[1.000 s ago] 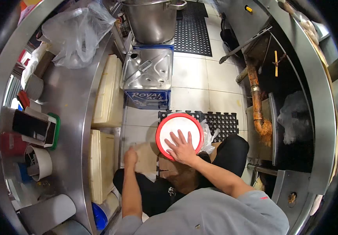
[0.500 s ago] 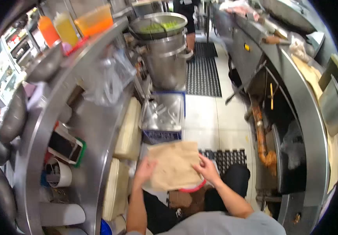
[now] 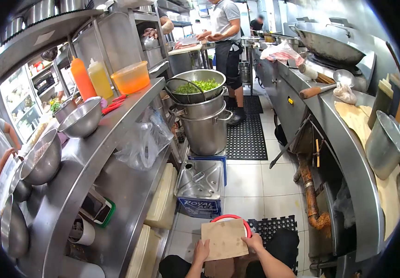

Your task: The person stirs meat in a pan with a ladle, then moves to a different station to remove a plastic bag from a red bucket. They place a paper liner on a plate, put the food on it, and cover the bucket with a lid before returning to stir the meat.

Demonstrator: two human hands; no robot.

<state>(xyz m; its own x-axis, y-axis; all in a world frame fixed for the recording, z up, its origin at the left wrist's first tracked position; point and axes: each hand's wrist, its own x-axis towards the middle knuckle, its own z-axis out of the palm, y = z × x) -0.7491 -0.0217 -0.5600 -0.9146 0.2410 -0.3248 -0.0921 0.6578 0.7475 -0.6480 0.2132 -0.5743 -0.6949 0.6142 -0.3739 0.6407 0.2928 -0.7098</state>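
A flat, slightly stained brown cardboard sheet lies level in front of me, low in the view. My left hand holds its near left side, thumb on top. At the right edge, my right hand grips the sheet, fingers beside the red rim. Under the sheet stands a white tub with a red rim, mostly covered. My knees are on either side, and more brown cardboard shows below the sheet's near edge.
A metal tin stands ahead on the tiles, with a large pot behind it bearing a bowl of chopped greens. Steel counters flank both sides. A person in an apron stands further along the aisle's black mat.
The view has tilted up, so the cardboard sheet and both hands appear lower. The red rim now shows past the sheet's far edge instead of its near edge. Both hands stay on the sheet.
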